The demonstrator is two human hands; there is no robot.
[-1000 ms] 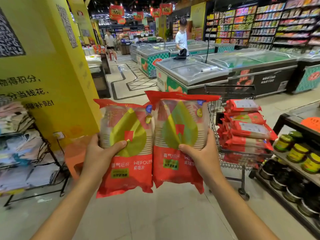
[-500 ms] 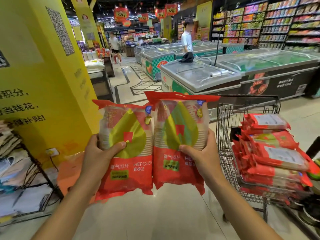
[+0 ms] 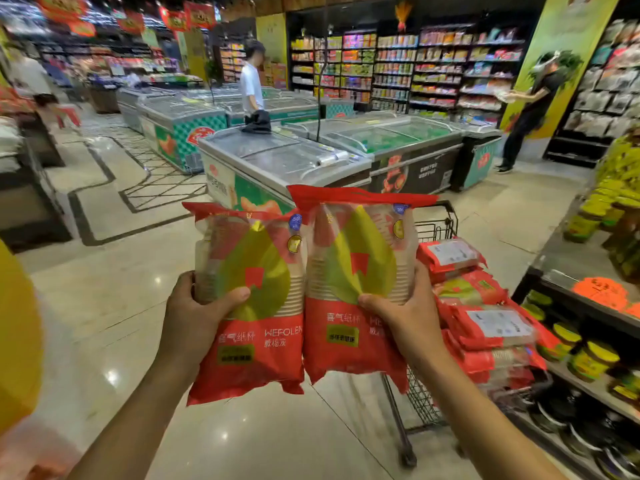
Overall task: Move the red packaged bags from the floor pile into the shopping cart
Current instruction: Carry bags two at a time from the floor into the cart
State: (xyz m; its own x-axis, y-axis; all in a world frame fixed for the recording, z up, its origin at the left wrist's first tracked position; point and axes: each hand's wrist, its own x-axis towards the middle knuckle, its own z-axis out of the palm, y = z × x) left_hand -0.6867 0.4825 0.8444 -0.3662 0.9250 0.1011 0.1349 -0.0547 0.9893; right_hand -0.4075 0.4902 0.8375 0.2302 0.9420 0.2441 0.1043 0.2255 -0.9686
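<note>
Head: WEFOLEN red bag (image 3: 258,344) in left hand (image 3: 197,311) — twin (image 3: 346,355) in right hand (image 3: 405,315).

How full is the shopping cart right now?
Partly loaded: a stack of red bags lies in the shopping cart. Two more are outside it, one in the left hand, one in the right hand.

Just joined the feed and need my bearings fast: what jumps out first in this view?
Dead centre, held upright side by side, are the left bag, gripped by the left hand, and the right bag, gripped by the right hand. Just right of them, the shopping cart already holds stacked red bags. Chest freezers fill the aisle behind.
</note>
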